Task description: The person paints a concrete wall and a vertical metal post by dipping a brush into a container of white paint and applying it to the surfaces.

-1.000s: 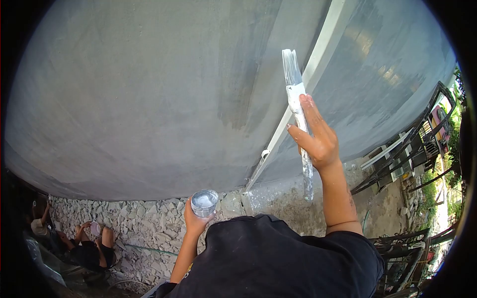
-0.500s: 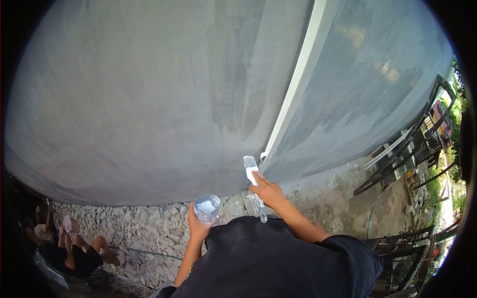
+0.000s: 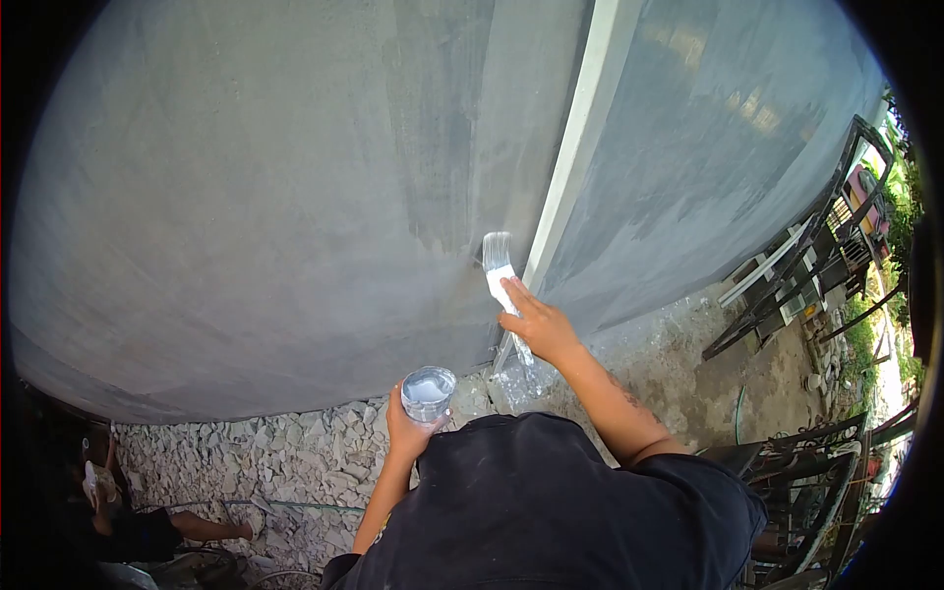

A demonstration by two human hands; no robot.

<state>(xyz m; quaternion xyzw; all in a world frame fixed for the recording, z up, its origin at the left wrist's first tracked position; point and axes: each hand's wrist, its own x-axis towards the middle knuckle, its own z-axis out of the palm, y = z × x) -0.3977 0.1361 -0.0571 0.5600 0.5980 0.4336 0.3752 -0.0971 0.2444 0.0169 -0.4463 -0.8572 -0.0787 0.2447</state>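
My right hand [image 3: 539, 320] is closed around the handle of a paintbrush [image 3: 500, 270], its pale-coated bristles up against the grey wall [image 3: 295, 216]. Just right of the brush, a white pipe [image 3: 580, 147] runs up the wall at a slant. Lower and to the left, my left hand [image 3: 405, 428] grips a clear plastic cup [image 3: 429, 393] from its left side. Whitish-grey paint shows inside the cup, and smears coat its outside. Darker patches and vertical streaks mark the wall above the brush.
Broken rubble [image 3: 275, 462] covers the ground along the wall's foot at left, with a thin hose across it. A person [image 3: 147, 531] sits at the lower left. Dark metal frames [image 3: 787, 285] lean at the right beside a concrete floor [image 3: 678, 364].
My right hand has raised the paintbrush higher along the wall, beside the white pipe. The cup in my left hand sits slightly farther right and up. The seated person has shifted in view.
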